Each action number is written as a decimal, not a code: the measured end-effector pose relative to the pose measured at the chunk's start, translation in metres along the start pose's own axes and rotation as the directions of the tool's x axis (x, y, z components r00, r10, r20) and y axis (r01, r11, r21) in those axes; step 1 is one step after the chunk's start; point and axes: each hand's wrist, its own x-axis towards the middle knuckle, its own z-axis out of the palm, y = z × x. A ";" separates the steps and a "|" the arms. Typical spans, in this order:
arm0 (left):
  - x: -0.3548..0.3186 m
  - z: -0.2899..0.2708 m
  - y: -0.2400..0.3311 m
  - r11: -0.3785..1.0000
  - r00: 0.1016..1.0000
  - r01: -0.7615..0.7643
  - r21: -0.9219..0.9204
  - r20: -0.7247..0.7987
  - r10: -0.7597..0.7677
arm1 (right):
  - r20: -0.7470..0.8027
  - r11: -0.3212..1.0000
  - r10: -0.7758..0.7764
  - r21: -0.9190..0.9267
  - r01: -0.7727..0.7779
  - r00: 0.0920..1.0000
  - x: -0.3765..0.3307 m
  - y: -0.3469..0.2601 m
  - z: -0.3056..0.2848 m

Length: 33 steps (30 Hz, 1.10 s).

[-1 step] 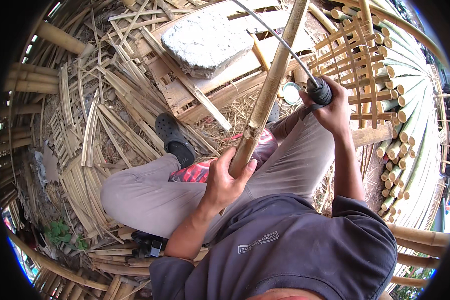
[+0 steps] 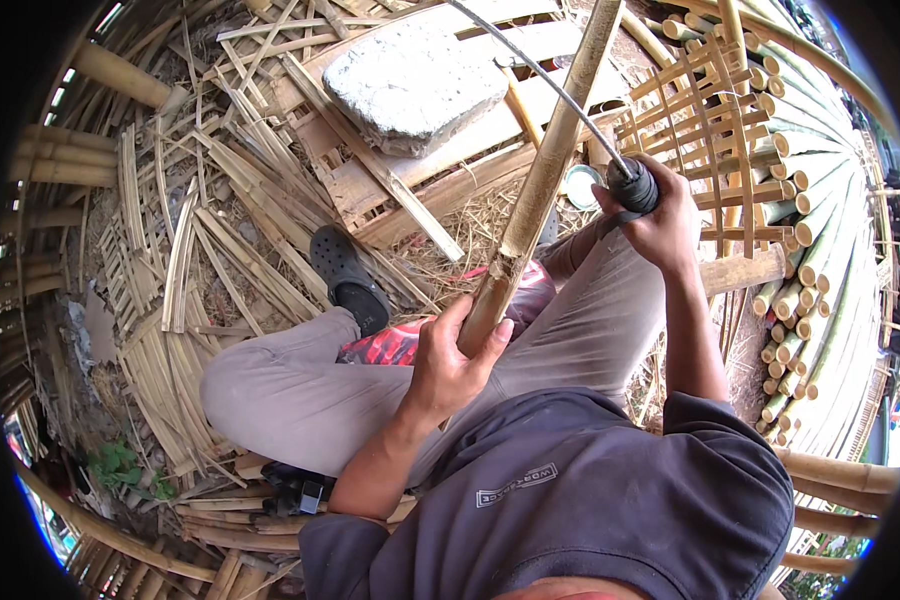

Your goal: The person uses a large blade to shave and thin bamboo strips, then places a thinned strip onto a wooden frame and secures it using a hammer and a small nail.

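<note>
I sit on the ground with one bamboo pole (image 2: pixel 545 170) slanting up across my lap and out past the top edge of the view. My left hand (image 2: pixel 450 365) is wrapped around its lower end, fingers closed on the stem just above my thigh. My right hand (image 2: pixel 660 225) is clamped on the black handle (image 2: pixel 635 187) of one long thin metal blade (image 2: pixel 530 65), which runs up and to the left, crossing in front of the pole. The two hands are well apart, the right one higher and further out than the left.

I see one dark clog (image 2: pixel 348 278) on my foot, resting among flat bamboo strips (image 2: pixel 220 250), too many to count, scattered over the ground on my left. One grey stone slab (image 2: pixel 415 85) lies on a wooden pallet (image 2: pixel 450 150) ahead of me. One small round tin (image 2: pixel 580 185) sits just behind the pole. To my right stands a stack of cut bamboo poles (image 2: pixel 800 260), ends toward me, again more than I can count, with one open bamboo lattice (image 2: pixel 715 110) leaning before it.
</note>
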 end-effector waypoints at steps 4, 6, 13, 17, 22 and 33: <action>-0.001 0.003 0.009 0.992 0.998 0.064 -0.108 -0.004 -0.065 | 0.077 0.947 0.027 0.318 -0.050 0.997 -0.006 0.000 0.025; 0.000 0.003 0.010 0.968 0.994 0.108 -0.226 0.007 -0.109 | 0.091 0.876 0.098 0.465 -0.129 0.991 -0.014 -0.005 0.041; 0.007 0.003 0.001 0.797 0.996 0.059 -0.600 -0.022 -0.090 | 0.340 0.474 0.119 0.806 -0.354 0.933 -0.045 -0.004 0.078; 0.014 0.003 -0.004 0.800 0.984 -0.104 -0.591 -0.176 -0.003 | 0.409 0.324 0.087 0.850 -0.414 0.908 -0.067 -0.012 0.091; 0.020 0.002 -0.006 0.709 0.959 -0.241 -0.663 -0.275 0.069 | 0.500 0.456 -0.104 0.792 -0.406 0.859 -0.090 -0.008 0.096; 0.030 0.009 -0.016 0.768 0.917 -0.270 -0.581 -0.399 0.021 | 0.615 0.395 -0.211 0.765 -0.509 0.760 -0.083 -0.025 0.072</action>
